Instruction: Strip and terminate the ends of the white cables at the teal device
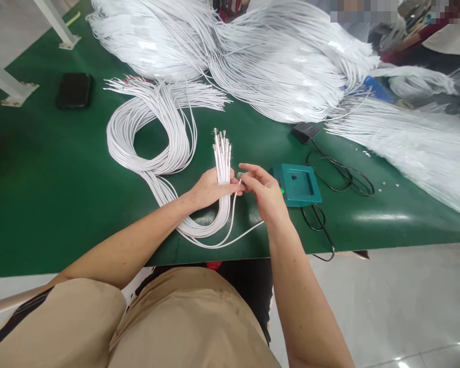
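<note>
My left hand (213,188) is wrapped round a bundle of white cables (223,166), their bare wire ends pointing up and away from me. One single white cable (233,207) bows out from the bundle up to my right hand (263,190), whose thumb and fingers pinch near its end. A small pale tip (239,175) shows between the two hands; its exact kind is too small to tell. From my left hand the bundle curves down, then runs back left into a large coil (117,135) on the table.
A teal box (298,184) with a green light and black cords (343,174) sits right of my right hand. Large heaps of white cables (283,61) cover the back. A black case (74,90) and white metal legs (57,25) stand left on the green table (61,204).
</note>
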A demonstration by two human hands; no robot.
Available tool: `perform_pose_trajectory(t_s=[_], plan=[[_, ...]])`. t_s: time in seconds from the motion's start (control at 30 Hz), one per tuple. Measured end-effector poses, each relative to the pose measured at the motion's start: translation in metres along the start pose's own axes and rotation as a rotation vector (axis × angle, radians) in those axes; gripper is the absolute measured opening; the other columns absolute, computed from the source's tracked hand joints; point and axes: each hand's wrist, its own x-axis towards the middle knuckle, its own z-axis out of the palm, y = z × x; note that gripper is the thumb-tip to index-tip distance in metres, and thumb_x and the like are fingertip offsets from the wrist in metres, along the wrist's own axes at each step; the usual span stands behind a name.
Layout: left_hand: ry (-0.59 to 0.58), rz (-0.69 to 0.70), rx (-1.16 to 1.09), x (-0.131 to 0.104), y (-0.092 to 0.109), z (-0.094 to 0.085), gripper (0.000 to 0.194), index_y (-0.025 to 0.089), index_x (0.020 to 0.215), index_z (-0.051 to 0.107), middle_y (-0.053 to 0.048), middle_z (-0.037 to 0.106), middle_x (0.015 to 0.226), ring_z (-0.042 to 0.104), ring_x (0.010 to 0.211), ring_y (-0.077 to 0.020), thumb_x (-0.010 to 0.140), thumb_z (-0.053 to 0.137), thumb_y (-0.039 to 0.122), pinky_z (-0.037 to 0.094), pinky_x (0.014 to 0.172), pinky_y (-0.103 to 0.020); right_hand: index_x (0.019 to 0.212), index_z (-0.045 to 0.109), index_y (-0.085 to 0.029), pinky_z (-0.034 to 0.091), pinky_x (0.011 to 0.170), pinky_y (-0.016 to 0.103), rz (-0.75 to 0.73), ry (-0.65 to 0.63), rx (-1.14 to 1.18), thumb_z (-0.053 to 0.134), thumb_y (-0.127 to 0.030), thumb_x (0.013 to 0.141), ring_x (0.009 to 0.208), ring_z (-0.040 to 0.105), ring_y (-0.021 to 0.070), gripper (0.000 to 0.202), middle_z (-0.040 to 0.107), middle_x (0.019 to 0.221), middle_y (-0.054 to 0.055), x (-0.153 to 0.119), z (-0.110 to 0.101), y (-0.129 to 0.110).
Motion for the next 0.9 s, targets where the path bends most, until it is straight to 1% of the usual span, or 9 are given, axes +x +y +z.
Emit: perform_pose_trajectory(t_s=[0.13, 0.27, 0.4, 0.53, 0.6, 0.67, 0.77, 0.83, 0.9], plan=[[-0.021, -0.016, -0.084, -0.0008, -0.0012, 0.0018, 0.029, 0.014, 0.081, 0.049, -0.001, 0.065, 0.079, 0.07, 0.081, -0.018, 0.07, 0.076, 0.02, 0.057, 0.083, -0.038, 0.079, 0.073, -0.018, 0.045, 0.07, 0.028, 0.01, 0.019, -0.104, 0.072, -0.033, 0.067, 0.067, 0.054, 0.0116, 0.019, 0.068, 0.077, 0.001, -0.0006, -0.0044, -0.0073], [-0.021, -0.007, -0.094, -0.0011, -0.0007, 0.0024, 0.03, 0.014, 0.088, 0.052, 0.0, 0.066, 0.078, 0.07, 0.08, -0.0176, 0.07, 0.076, 0.018, 0.058, 0.082, -0.037, 0.076, 0.074, -0.017, 0.042, 0.064, 0.027, 0.081, 0.045, -0.05, 0.075, -0.033, 0.064, 0.063, 0.05, 0.01, 0.021, 0.067, 0.074, 0.001, -0.0015, -0.0068, -0.0084], [-0.035, 0.001, -0.02, -0.0019, 0.0029, 0.0021, 0.038, 0.013, 0.107, 0.056, -0.003, 0.069, 0.081, 0.07, 0.074, -0.0162, 0.073, 0.073, 0.018, 0.058, 0.077, -0.034, 0.072, 0.071, -0.016, 0.039, 0.059, 0.024, 0.119, 0.059, -0.003, 0.074, -0.03, 0.063, 0.056, 0.046, 0.0079, 0.017, 0.062, 0.063, -0.001, -0.0027, -0.0053, -0.0078], [-0.049, 0.025, 0.04, -0.0029, 0.0065, 0.0022, 0.032, 0.01, 0.103, 0.062, -0.005, 0.069, 0.085, 0.07, 0.075, -0.0157, 0.073, 0.072, 0.017, 0.058, 0.078, -0.032, 0.057, 0.061, -0.016, 0.038, 0.052, 0.024, 0.22, 0.061, 0.07, 0.071, -0.025, 0.061, 0.049, 0.042, 0.0071, 0.014, 0.047, 0.049, -0.006, -0.0024, -0.0041, -0.0057], [-0.049, 0.028, 0.053, -0.0032, 0.0072, 0.0023, 0.031, 0.009, 0.102, 0.063, -0.006, 0.069, 0.086, 0.069, 0.076, -0.0159, 0.074, 0.071, 0.018, 0.057, 0.078, -0.032, 0.055, 0.058, -0.017, 0.039, 0.049, 0.025, 0.27, 0.042, 0.1, 0.067, -0.024, 0.061, 0.046, 0.039, 0.007, 0.013, 0.046, 0.05, -0.006, -0.0019, -0.0051, -0.0041], [-0.045, 0.02, 0.055, -0.0033, 0.0071, 0.002, 0.03, 0.009, 0.101, 0.064, -0.007, 0.07, 0.091, 0.07, 0.077, -0.0163, 0.074, 0.072, 0.02, 0.057, 0.078, -0.032, 0.062, 0.062, -0.017, 0.041, 0.05, 0.026, 0.245, 0.086, 0.067, 0.064, -0.028, 0.065, 0.046, 0.041, 0.0076, 0.011, 0.05, 0.055, -0.005, -0.0019, -0.0063, -0.0036], [-0.046, 0.002, 0.036, -0.0033, 0.0063, 0.0012, 0.035, 0.011, 0.106, 0.064, -0.007, 0.069, 0.093, 0.07, 0.077, -0.0165, 0.073, 0.072, 0.019, 0.057, 0.08, -0.034, 0.081, 0.069, -0.019, 0.044, 0.058, 0.026, 0.128, 0.153, -0.051, 0.064, -0.04, 0.071, 0.055, 0.049, 0.0093, 0.024, 0.057, 0.066, -0.003, -0.0037, -0.0063, -0.0054], [-0.061, 0.001, 0.026, -0.0031, 0.0062, 0.0007, 0.041, 0.012, 0.113, 0.061, -0.004, 0.069, 0.085, 0.069, 0.076, -0.016, 0.074, 0.072, 0.019, 0.057, 0.081, -0.034, 0.086, 0.069, -0.019, 0.046, 0.066, 0.027, 0.059, 0.09, -0.12, 0.065, -0.044, 0.073, 0.062, 0.053, 0.0108, 0.028, 0.061, 0.07, -0.003, -0.0058, -0.0049, -0.0068], [-0.074, -0.004, 0.032, -0.0028, 0.0061, 0.0005, 0.043, 0.011, 0.116, 0.06, -0.002, 0.067, 0.078, 0.069, 0.076, -0.0152, 0.075, 0.071, 0.018, 0.056, 0.082, -0.033, 0.081, 0.068, -0.018, 0.047, 0.072, 0.028, -0.012, 0.036, -0.192, 0.067, -0.04, 0.073, 0.067, 0.057, 0.0128, 0.023, 0.064, 0.072, -0.001, -0.0075, -0.0034, -0.0061]])
